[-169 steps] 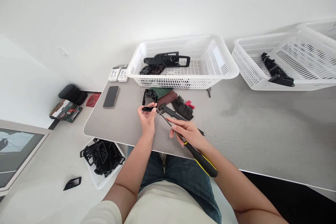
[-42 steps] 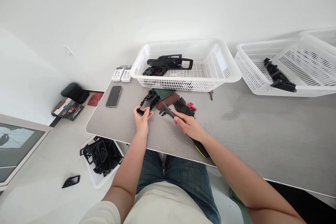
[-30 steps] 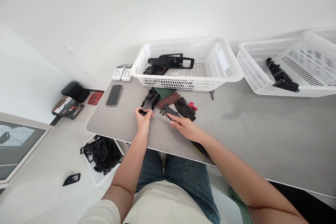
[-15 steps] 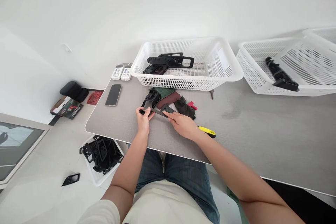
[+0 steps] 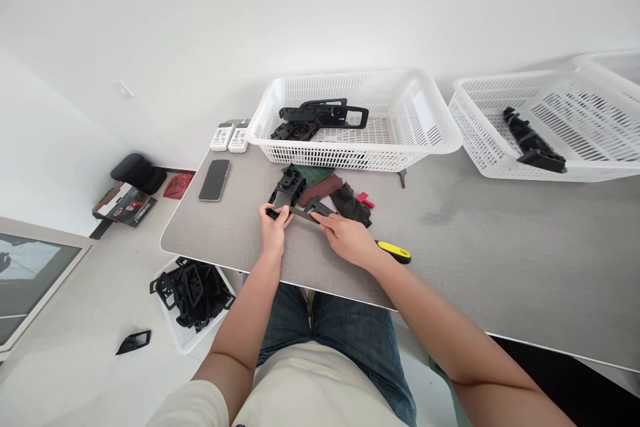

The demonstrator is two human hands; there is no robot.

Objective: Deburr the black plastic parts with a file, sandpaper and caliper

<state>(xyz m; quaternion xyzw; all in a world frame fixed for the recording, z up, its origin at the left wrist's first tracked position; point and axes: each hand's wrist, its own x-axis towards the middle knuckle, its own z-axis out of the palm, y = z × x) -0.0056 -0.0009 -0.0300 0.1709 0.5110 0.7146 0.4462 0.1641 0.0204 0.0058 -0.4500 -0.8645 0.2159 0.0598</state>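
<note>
My left hand [image 5: 273, 227] is closed on the near end of a black plastic part [image 5: 290, 185] at the table's front middle. In my right hand [image 5: 347, 237] is a flat dark file [image 5: 303, 215], its far end against the part beside my left fingers. Just behind my right fingers lies a dark tool [image 5: 320, 207]. A green cloth [image 5: 316, 175], a maroon cloth [image 5: 321, 189] and a black cloth [image 5: 351, 205] are bunched behind my hands. By my right wrist rests a yellow and black handle [image 5: 394, 251].
A white basket [image 5: 355, 157] with black parts stands behind my hands, another basket [image 5: 483, 140] to its right. A phone [image 5: 215, 180] and two white boxes [image 5: 229, 137] sit at left. Below on the floor is a bin [image 5: 186, 340] of black parts.
The whole view has shifted slightly. My left thumb and fingers have changed position a little on the part; both hands keep their holds.
</note>
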